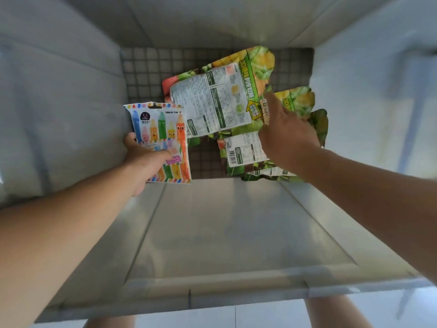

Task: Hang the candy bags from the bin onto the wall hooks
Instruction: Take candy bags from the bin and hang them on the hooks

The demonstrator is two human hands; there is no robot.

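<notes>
I look straight down into a deep translucent grey bin [227,233]. My left hand [144,162] grips a white candy bag printed with coloured crayon figures [160,129], held upright near the bin's left wall, its hang hole at the top. My right hand [283,131] reaches down with fingers spread over a pile of green fruit-print candy bags. The largest green bag [217,100] lies back side up, showing its white label. Another green bag [243,152] lies partly under my right hand, and more sit beneath at the right. No wall hooks are in view.
The bin floor [142,74] is a dark square grid, bare at the back left. The near wall of the bin slopes toward me, with its rim [189,297] at the bottom. Pale floor tiles and my legs [331,313] show below the rim.
</notes>
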